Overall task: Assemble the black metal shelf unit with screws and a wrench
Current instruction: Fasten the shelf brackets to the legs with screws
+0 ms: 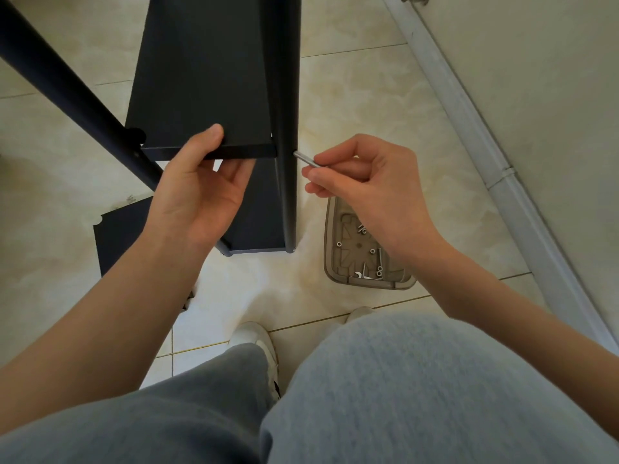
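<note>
L hand (204, 182) grips front edge of shelf panel (201, 88), thumb on top, fingers under, prob. to level it w/ the post (287, 128) just right of that grip. R hand (368, 185) pinches a screw (307, 159), tip at the post's near side. Parts tray (368, 285) lies below R wrist.

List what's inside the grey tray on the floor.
Loose screws and small nuts lie in the tray. The right hand covers its far right part, so anything there is hidden.

The shelf (201, 82) sits left of the post (286, 95). A tray (330, 242) on the floor (385, 105), seemingly holding screws (379, 259), lies to the right.
</note>
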### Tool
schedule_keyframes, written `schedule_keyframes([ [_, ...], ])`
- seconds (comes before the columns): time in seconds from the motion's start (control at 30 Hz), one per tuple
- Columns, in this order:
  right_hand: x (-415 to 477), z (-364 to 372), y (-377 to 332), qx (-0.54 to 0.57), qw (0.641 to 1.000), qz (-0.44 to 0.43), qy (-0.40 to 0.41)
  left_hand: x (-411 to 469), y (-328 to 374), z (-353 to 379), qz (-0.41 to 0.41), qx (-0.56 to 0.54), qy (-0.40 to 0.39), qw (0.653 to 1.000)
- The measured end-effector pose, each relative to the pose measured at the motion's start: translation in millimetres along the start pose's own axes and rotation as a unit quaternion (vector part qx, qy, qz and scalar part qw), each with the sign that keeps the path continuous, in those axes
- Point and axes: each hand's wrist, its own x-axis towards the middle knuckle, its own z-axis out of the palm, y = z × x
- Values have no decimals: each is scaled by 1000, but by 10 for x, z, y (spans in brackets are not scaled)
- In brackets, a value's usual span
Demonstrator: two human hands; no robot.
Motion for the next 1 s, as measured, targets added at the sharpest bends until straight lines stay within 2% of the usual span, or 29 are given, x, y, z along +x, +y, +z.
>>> schedule_keyframes([
  [0.57, 101, 117, 7, 11, 1000, 11, -8, -30, -1, -21, 16, 22, 17, 999],
  [1.0, 165, 146, -16, -76, 996, -35, -13, -34, 10, -7, 16, 12, 25, 999],
])
